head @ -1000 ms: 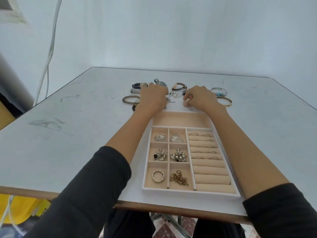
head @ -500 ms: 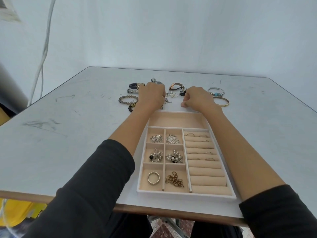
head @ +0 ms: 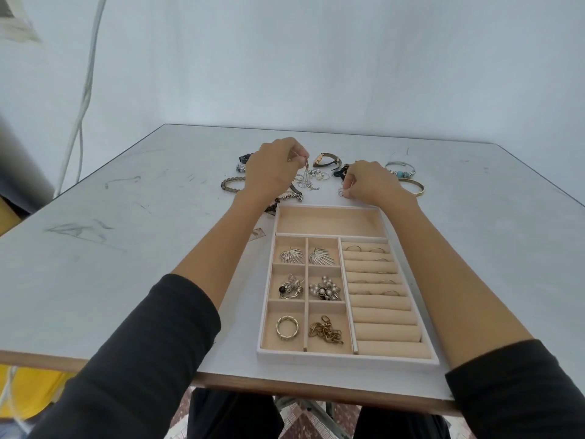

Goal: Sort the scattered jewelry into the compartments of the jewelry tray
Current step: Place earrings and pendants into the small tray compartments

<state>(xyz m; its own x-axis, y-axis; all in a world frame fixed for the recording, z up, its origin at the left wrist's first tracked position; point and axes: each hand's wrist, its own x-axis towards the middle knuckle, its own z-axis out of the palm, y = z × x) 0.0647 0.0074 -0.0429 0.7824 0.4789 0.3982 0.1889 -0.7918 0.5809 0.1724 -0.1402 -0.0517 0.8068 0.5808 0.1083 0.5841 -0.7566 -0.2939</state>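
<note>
Pinched the top of a thin silver chain (head: 306, 180) in the curled fingertips of the left hand (head: 273, 167), held above the pale grey counter (head: 126, 248) so that the rest hung down toward the other jewelry. Pinched a small silvery piece (head: 341, 192) in the right hand (head: 370, 182), low on the counter just beyond the far rim of the white, beige-lined jewelry tray (head: 348, 359). Sorted in the tray's small left compartments: two silver leaf-shaped pieces (head: 291, 255), a pearl cluster (head: 324, 288), a twisted gold ring (head: 287, 327), a gold link chain (head: 326, 331); thin rings (head: 368, 249) tucked among the padded rolls on the right. Scattered past the hands: a braided grey bracelet (head: 232, 184), a brown-strap watch (head: 326, 159), a gold bangle (head: 413, 186).
</note>
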